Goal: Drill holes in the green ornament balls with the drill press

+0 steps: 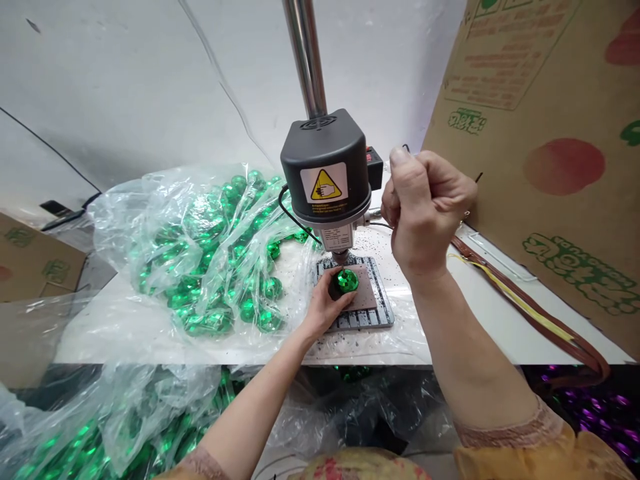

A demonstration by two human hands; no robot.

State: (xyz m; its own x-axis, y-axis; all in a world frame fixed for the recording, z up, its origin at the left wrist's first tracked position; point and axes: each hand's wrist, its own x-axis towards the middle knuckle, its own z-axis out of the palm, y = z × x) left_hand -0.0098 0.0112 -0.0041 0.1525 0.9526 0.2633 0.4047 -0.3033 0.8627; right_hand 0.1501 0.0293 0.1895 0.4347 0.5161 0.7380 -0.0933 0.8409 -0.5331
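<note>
At five o'clock from centre: green ball (347, 281) under drill press (325, 167), my left hand (325, 303) pinching it, likely steadying it on board (367, 290). Two o'clock, my right hand (425, 207) curled tight; from here, can't tell around what.

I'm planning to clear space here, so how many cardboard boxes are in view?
2: the left box, at the picture's left edge, and the right box, beyond the right hand. Others may be hidden.
</note>
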